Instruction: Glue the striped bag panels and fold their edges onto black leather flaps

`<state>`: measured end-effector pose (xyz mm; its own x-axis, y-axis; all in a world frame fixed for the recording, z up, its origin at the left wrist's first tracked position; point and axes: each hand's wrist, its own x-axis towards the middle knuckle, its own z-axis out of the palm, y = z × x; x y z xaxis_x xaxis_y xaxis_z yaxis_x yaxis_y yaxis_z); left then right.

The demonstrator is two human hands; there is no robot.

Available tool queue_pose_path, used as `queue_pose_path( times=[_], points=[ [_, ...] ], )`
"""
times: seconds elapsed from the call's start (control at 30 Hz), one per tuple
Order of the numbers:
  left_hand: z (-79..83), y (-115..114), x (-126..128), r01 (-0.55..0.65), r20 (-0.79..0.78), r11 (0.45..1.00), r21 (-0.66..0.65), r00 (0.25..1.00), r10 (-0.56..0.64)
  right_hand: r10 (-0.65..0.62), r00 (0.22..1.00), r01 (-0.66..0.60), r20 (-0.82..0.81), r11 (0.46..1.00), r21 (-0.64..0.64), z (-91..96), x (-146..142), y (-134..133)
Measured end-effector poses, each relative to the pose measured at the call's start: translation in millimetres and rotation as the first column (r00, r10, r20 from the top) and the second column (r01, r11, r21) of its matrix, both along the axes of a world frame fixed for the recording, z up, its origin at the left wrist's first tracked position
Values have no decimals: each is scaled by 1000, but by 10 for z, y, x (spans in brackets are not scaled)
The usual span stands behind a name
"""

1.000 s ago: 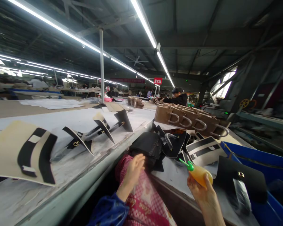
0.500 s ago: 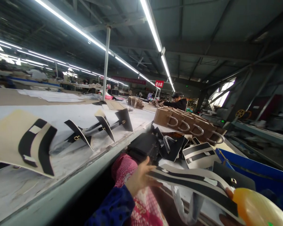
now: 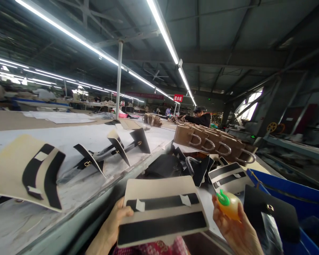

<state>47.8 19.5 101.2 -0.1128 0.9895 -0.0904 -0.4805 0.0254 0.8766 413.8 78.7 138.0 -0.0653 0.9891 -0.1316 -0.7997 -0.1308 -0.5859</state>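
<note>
My left hand [image 3: 114, 225] grips the left edge of a beige panel [image 3: 162, 212] with two black strips and small white tabs, held flat in front of me. My right hand [image 3: 235, 230] is closed round a small orange squeeze bottle [image 3: 230, 205] with a green nozzle, just right of the panel. Behind the panel lie black bag pieces [image 3: 172, 164] and another striped beige panel [image 3: 228, 173] on the bench.
On the raised shelf [image 3: 77, 223] to the left lie a curved striped panel [image 3: 23, 173] and three black flaps with buckles [image 3: 114, 150]. A row of brown handbags [image 3: 215, 140] stands behind. A blue bin [image 3: 287, 180] holds a black flap on the right. A person works further back.
The striped beige panel has come up from the bench into my left hand and now lies level before me. The bottle in my right hand has moved back beside it.
</note>
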Motion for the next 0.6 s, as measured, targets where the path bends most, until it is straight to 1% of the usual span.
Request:
queue_pose_path(
  times=[0.07, 0.13, 0.17, 0.2, 0.23, 0.3, 0.4, 0.5, 0.6],
  points=[
    [-27, -135, -6, -54, -42, 998, -34, 998, 52, 67, 997, -68, -31, 998, -20, -82, -175, 17],
    [-20, -222, -7, -88, -95, 995, -36, 992, 84, 162, 984, -165, -69, 986, -29, -137, -365, 5],
    [-12, -250, -16, -96, -116, 995, -35, 989, 91, 188, 979, -191, -78, 981, -37, -150, -446, -6],
    [-7, -271, -33, -98, -130, 994, -40, 987, 92, 185, 980, -188, -75, 982, -33, -155, -507, -15],
    [-7, -289, -56, -94, -135, 994, -54, 987, 86, 162, 985, -164, -56, 986, -25, -158, -540, -19],
    [-28, -316, -105, -68, -120, 993, -96, 991, 57, 99, 995, -99, 13, 995, 0, -172, -520, -11],
    [-103, -344, -119, 33, -58, 993, -112, 998, -40, 18, 996, -22, 93, 999, 42, -229, -344, 24],
    [-183, -359, -20, 158, 20, 984, -78, 987, -157, -57, 989, 54, 138, 998, 28, -262, -177, 16],
    [-218, -365, 121, 195, 83, 980, -45, 978, -191, -114, 976, 119, 183, 993, -17, -202, -103, -34]
  ],
)
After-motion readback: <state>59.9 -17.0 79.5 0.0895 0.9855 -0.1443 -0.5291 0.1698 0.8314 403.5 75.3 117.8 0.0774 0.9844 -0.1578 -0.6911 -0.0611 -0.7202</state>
